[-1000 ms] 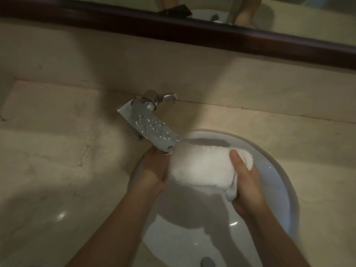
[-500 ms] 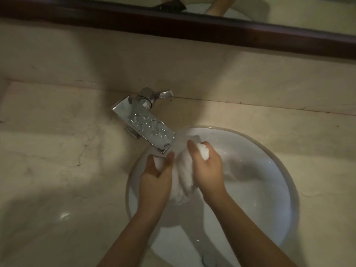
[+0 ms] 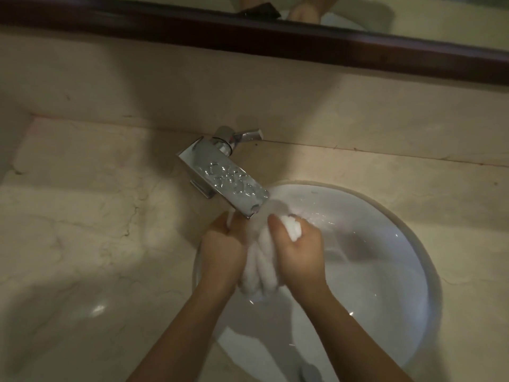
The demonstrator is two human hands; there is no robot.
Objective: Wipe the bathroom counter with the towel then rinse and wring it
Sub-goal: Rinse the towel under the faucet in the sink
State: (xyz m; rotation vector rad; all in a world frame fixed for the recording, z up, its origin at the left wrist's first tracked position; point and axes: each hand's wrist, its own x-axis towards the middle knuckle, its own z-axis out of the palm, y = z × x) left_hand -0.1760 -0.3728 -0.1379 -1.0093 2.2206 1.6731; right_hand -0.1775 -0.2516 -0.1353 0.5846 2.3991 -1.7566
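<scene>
A white towel (image 3: pixel 260 267) is bunched up between both of my hands, over the round white sink (image 3: pixel 391 274). My left hand (image 3: pixel 221 248) grips its left side and my right hand (image 3: pixel 298 253) grips its right side, with a tuft poking out above the right fingers. The towel sits just below the mouth of the flat chrome faucet (image 3: pixel 230 181), and water streams from the spout onto the towel. The beige marble counter (image 3: pixel 82 232) spreads to the left of the sink.
The faucet lever (image 3: pixel 249 134) points right, against the back wall. A dark wooden mirror frame (image 3: pixel 275 41) runs along the top. The sink drain (image 3: pixel 309 373) shows at the bottom edge. Counter surface also lies right of the sink.
The towel was stretched wide between my hands a second ago; both hands have come together and scrunched it into a tight bundle under the spout, and water now runs.
</scene>
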